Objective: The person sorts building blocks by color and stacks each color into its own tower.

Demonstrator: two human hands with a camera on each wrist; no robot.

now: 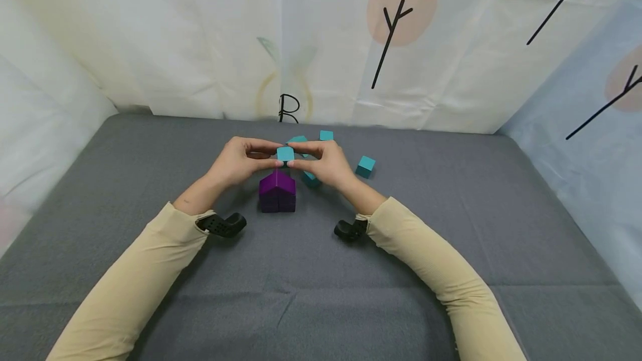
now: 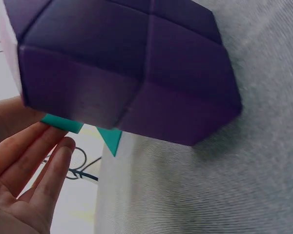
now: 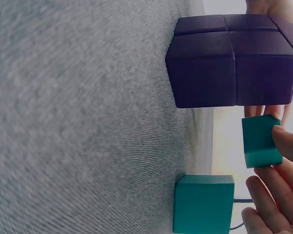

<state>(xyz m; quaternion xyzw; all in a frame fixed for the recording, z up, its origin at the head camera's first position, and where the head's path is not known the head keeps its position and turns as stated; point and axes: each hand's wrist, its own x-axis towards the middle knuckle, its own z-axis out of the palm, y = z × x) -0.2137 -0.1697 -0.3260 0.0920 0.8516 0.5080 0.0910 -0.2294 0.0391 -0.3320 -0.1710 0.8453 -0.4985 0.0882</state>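
A small teal block [image 1: 285, 154] is held between both hands, just behind a purple house-shaped stack of blocks [image 1: 277, 193]. The left hand [image 1: 239, 160] grips the block's left side with thumb and fingertips. From the other side the right hand [image 1: 323, 164] pinches it. In the right wrist view, the thumb presses one face of the teal block [image 3: 261, 140] and fingers lie below it, clear of the table. The purple stack [image 3: 234, 68] stands on the cloth in front. In the left wrist view, the purple stack [image 2: 127, 68] hides most of the held block.
More teal pieces lie about: a block [image 1: 365, 166] to the right, another [image 1: 326, 135] farther back, one [image 1: 311, 179] partly under the right hand and one behind the hands. Grey cloth [image 1: 311, 305] covers the table; a patterned curtain [image 1: 331, 60] hangs behind.
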